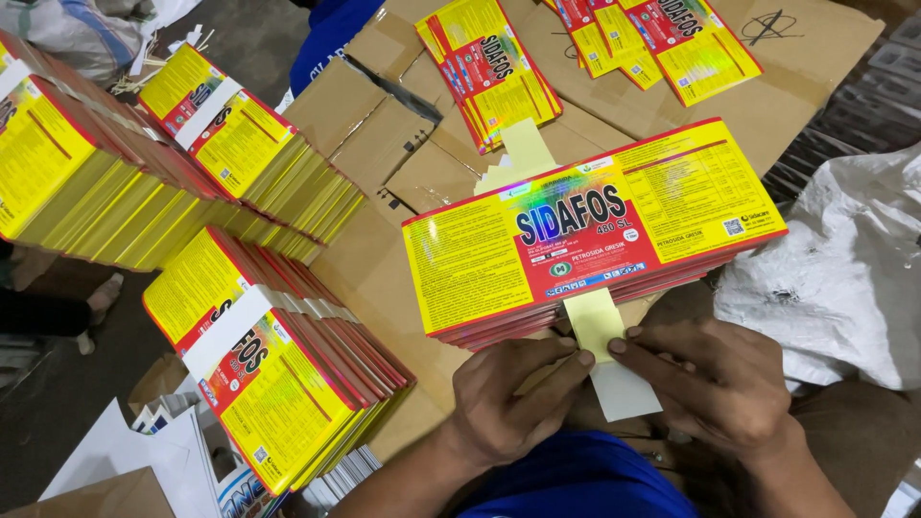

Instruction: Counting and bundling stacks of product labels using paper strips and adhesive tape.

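Pinching a pale yellow paper strip [597,321] between both sets of fingertips, we see the left hand [508,403] and right hand [715,384] closed on it just below a stack of red-and-yellow labels [590,230]. This stack rests on flattened cardboard [384,278]. Banded label bundles [269,384] lie to the left, a white sack [844,269] to the right.

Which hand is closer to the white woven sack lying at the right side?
The right hand. It lies just left of the white sack, pinching the paper strip. The left hand is farther left, beyond the strip.
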